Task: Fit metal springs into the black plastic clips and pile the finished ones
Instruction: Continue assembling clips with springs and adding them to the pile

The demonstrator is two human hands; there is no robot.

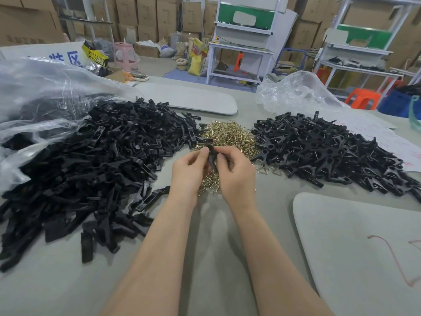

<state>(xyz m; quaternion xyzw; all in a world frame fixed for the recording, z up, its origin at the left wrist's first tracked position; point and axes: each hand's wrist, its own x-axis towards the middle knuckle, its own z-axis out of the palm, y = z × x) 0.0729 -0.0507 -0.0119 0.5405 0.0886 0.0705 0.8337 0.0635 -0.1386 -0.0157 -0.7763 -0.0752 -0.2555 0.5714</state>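
My left hand (188,171) and my right hand (237,172) meet at the table's middle, both pinching one black plastic clip (211,156) between thumbs and fingers. Under and behind them lies a heap of brass-coloured metal springs (227,135). A big pile of loose black clip parts (95,160) spreads across the left. On the right sits a pile of black clips with metal springs showing in them (330,151). Whether a spring sits in the held clip is hidden by my fingers.
A clear plastic bag (41,92) with more black parts lies at far left, another crumpled bag (300,92) at back right. Grey pads (355,242) lie on the grey table at near right and at the back. Cartons, workbenches and stools stand behind.
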